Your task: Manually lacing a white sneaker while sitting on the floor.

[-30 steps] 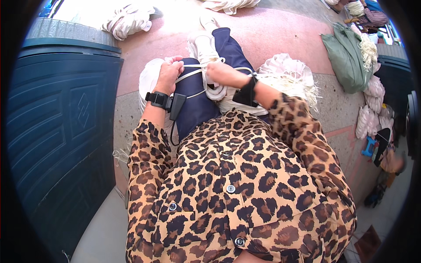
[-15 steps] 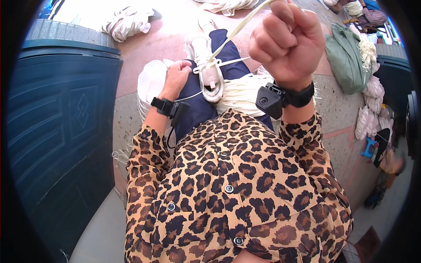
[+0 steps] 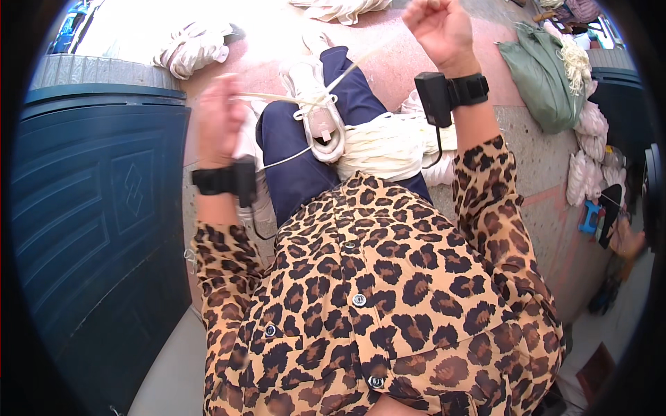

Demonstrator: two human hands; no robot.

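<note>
A pale pink-and-white sneaker (image 3: 320, 123) rests between my dark-trousered legs, its heel toward me. A cream shoelace (image 3: 277, 99) runs from it in two stretched strands, one to each side. My left hand (image 3: 220, 121), smeared by motion, is raised left of the sneaker with one strand reaching its curled fingers. Up at the top right, my right hand (image 3: 441, 31) is closed at the end of the other strand, which fades against the bright floor. A bundle of cream laces (image 3: 385, 147) lies across my lap beside the sneaker. Another thin strand passes below my left hand.
A blue panelled door (image 3: 104, 173) stands close on my left. White bundles (image 3: 191, 50) lie on the floor ahead. At the right are a green sack (image 3: 541, 80), more pale bundles (image 3: 583, 177) and a blue-handled object (image 3: 590, 216).
My left hand has risen and moved left from beside the sneaker, drawing a lace strand with it. My right hand has shifted slightly up and left. The view has shifted a little.
</note>
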